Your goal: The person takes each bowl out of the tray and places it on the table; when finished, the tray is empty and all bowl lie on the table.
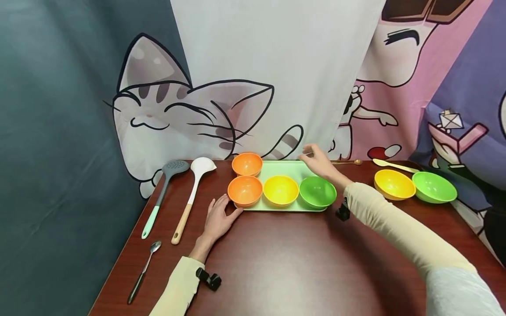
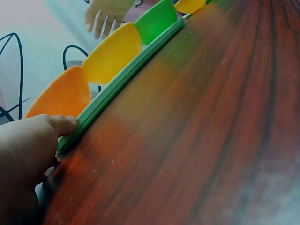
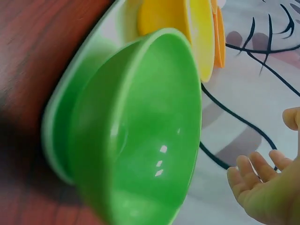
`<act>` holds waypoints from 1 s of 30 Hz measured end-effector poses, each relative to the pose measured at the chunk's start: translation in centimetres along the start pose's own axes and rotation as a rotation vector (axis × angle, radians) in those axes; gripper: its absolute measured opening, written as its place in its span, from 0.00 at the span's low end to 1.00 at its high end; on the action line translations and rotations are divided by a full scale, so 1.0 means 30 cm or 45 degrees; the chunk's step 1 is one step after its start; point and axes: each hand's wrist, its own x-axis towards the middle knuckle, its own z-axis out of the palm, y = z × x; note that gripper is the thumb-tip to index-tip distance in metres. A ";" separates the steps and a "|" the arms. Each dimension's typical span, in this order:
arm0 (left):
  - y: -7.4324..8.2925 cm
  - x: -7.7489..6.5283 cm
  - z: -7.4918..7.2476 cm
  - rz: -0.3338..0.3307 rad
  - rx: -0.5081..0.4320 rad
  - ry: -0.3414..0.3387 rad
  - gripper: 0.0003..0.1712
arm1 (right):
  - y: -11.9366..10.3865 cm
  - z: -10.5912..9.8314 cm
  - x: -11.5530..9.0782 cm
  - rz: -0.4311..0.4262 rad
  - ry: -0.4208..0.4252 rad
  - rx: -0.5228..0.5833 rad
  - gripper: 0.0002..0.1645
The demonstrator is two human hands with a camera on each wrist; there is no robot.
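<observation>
A light-green tray (image 1: 278, 169) bears two orange bowls (image 1: 245, 191), (image 1: 247, 164) at its left, one behind the other. A yellow bowl (image 1: 281, 191) stands in the front middle and a green bowl (image 1: 318, 192) at the front right. My left hand (image 1: 218, 218) is at the tray's front left corner, beside the front orange bowl; its thumb (image 2: 63, 124) touches the tray rim in the left wrist view. Over the back right of the tray hovers my right hand (image 1: 318, 163), beyond the green bowl, its fingers loosely bent and holding nothing.
Another yellow bowl (image 1: 394, 184) and green bowl (image 1: 434, 187) stand right, with a pale-yellow utensil (image 1: 395, 165) behind them. On the left lie a slotted turner (image 1: 164, 191), a white ladle (image 1: 196, 184) and a long-handled spoon (image 1: 144, 272). A printed curtain (image 1: 276, 52) hangs behind the table.
</observation>
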 end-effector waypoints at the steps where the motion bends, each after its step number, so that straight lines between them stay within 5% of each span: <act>1: 0.000 0.000 0.000 0.003 -0.005 -0.002 0.39 | -0.008 0.011 0.012 0.004 -0.016 -0.005 0.36; 14: 0.007 0.028 -0.040 0.027 0.010 -0.008 0.39 | -0.112 0.159 0.141 0.097 -0.106 0.012 0.36; 30: -0.004 0.012 -0.003 -0.011 -0.007 -0.023 0.40 | -0.240 0.319 0.219 0.218 -0.152 0.005 0.33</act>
